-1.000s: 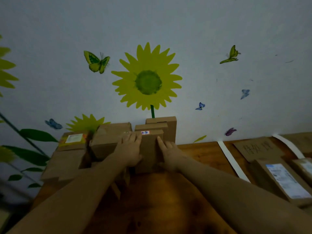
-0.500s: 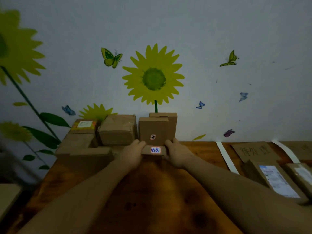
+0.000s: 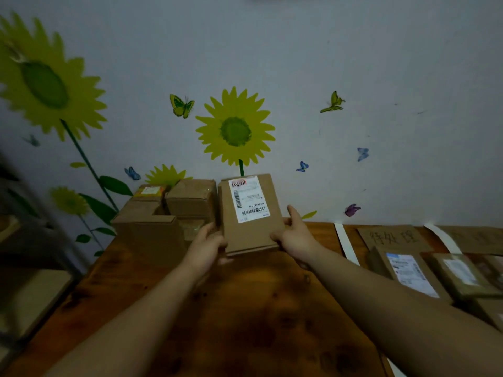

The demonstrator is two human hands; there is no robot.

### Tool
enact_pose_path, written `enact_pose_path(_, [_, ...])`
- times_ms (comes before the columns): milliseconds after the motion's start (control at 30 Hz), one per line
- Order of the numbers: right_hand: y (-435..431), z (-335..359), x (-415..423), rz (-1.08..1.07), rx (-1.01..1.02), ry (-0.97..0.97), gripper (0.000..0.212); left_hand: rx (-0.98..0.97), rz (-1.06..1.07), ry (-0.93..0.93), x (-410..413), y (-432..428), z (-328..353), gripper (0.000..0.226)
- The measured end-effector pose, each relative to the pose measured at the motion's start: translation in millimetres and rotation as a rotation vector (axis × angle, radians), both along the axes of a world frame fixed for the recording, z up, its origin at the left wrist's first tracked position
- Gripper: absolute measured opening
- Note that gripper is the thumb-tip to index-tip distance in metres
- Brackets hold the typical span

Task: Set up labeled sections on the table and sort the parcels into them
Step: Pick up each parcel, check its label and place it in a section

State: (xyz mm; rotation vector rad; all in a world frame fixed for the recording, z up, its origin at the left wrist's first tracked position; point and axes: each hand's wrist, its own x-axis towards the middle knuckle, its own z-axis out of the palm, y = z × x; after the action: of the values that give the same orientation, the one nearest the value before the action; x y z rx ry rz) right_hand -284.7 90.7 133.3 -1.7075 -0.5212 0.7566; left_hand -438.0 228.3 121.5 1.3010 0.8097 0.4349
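Our fingers (image 3: 292, 213) wrap the edges of a flat cardboard parcel (image 3: 253, 232): the left hand (image 3: 205, 247) grips its lower left edge, the right hand (image 3: 295, 235) its right edge, thumb up along the side, both closed on the box. We hold the parcel tilted up above the wooden worktop (image 3: 245, 317), its broad face toward us, and a white shipping label (image 3: 249, 198) with barcodes sits on the upper part of that face.

Just left of the parcel, against the wall, stands a cluster of closed brown cardboard boxes (image 3: 190, 198); one at the back carries an orange-edged label (image 3: 149, 191). We cannot see inside any of them.

To the right, well apart from our hands, white paper strips (image 3: 345, 244) lie across the worktop as dividers. Between two strips a cardboard sign (image 3: 393, 237) with handwritten characters lies flat at the rear, and in front of it rests a labelled parcel (image 3: 408, 276). Past the next strip, another labelled parcel (image 3: 460, 274) lies beside it, with a second cardboard sign (image 3: 479, 239) behind, its writing too dim to read.

The wall (image 3: 353, 63) behind bears sunflower (image 3: 235, 130) and butterfly stickers.
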Motion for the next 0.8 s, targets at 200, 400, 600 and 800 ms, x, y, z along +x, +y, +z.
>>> enact_pose_path(200, [-38, 24, -41, 0.033, 0.120, -0.362, 0.083, 0.339, -0.024, 0.005, -15, -37, 27, 0.065])
enact_pose_path(400, [-77, 27, -87, -0.061, 0.116, -0.423, 0.095, 0.440, -0.085, -0.050, -53, -78, 40, 0.070])
enact_pose_path(600, [-144, 16, -131, -0.067, 0.057, -0.361, 0.075, 0.392, -0.241, -0.001, -72, -124, 16, 0.069])
enact_pose_path(800, [-242, -5, -126, -0.274, -0.303, -0.403, 0.078, 0.426, -0.510, 0.071, -44, -209, -2, 0.078])
